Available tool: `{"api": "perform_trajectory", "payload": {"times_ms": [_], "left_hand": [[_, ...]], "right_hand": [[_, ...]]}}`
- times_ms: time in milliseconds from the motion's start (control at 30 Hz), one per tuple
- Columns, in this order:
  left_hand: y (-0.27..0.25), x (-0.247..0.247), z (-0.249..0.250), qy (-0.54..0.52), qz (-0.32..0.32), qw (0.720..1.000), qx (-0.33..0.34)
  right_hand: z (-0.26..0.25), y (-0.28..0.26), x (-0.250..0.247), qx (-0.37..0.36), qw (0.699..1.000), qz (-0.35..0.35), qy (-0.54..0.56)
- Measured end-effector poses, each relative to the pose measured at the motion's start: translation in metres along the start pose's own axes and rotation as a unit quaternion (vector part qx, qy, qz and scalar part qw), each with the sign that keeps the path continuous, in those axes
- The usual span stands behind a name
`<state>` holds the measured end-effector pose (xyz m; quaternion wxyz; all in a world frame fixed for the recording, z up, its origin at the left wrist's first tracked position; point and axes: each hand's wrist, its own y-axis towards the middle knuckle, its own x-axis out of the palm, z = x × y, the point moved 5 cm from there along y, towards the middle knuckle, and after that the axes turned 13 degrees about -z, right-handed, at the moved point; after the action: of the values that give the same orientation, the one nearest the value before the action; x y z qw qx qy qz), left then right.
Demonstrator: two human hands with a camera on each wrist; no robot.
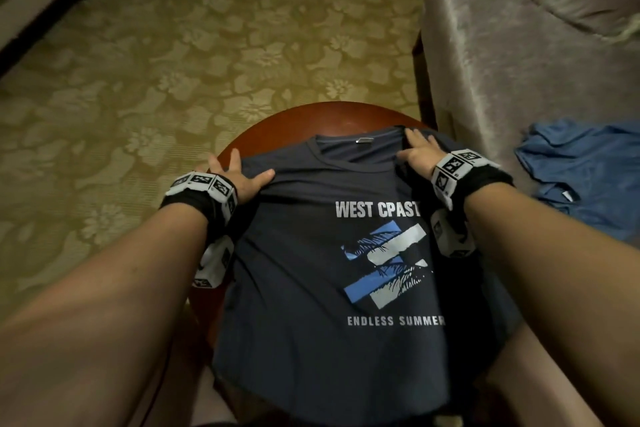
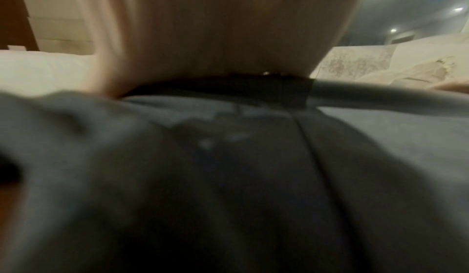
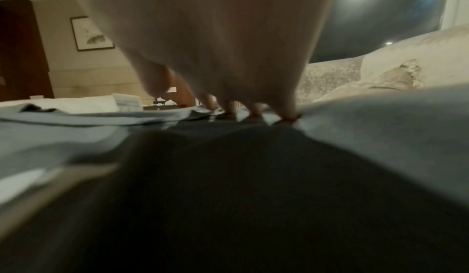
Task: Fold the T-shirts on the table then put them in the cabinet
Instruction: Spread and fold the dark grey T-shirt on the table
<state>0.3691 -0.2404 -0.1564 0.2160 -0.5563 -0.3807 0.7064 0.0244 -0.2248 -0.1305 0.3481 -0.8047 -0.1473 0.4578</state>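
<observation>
The navy T-shirt (image 1: 322, 253) lies print-up on the round table (image 1: 277, 125); left hand (image 1: 239, 177) and right hand (image 1: 419, 156), fingers spread flat, press its shoulders, likely smoothing before folding.

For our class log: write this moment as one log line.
navy T-shirt: flat, unfolded | left hand, right hand: pressing shoulders | blue T-shirt: waiting

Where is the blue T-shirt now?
In the head view, the blue T-shirt lies crumpled at the right, beside the sofa, off the round table.
</observation>
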Motion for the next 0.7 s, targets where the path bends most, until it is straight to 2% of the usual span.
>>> {"api": "perform_trajectory", "payload": {"times_ms": [67,267,333,367,400,500,567,633,700], "left_hand": [[0.001,0.002,0.000,-0.015,-0.001,1.000,0.003],[-0.001,-0.018,0.009,-0.036,-0.026,0.999,-0.002],[-0.003,-0.032,0.018,0.045,0.022,0.999,-0.016],[-0.006,-0.037,0.029,0.073,0.058,0.996,-0.002],[-0.012,-0.040,0.045,0.102,0.085,0.991,0.032],[-0.043,-0.030,0.108,0.150,0.121,0.958,0.213],[-0.049,-0.013,0.136,0.191,0.098,0.942,0.257],[-0.037,0.002,0.139,0.224,0.043,0.948,0.222],[-0.020,0.007,0.128,0.234,0.014,0.957,0.173]], "right_hand": [[0.001,-0.002,-0.004,-0.024,0.999,-0.003,0.032],[0.001,0.009,0.000,-0.002,0.991,-0.002,-0.131],[0.001,0.010,-0.002,-0.005,0.989,0.011,-0.145],[0.003,0.010,-0.003,-0.004,0.989,0.018,-0.147],[0.003,0.009,-0.005,-0.001,0.988,0.025,-0.152],[0.000,0.012,-0.006,-0.009,0.984,0.055,-0.168],[-0.006,0.017,-0.003,-0.021,0.984,0.051,-0.172],[-0.005,0.022,0.000,-0.015,0.986,0.030,-0.164],[-0.001,0.026,0.000,-0.004,0.988,0.025,-0.153]]}}
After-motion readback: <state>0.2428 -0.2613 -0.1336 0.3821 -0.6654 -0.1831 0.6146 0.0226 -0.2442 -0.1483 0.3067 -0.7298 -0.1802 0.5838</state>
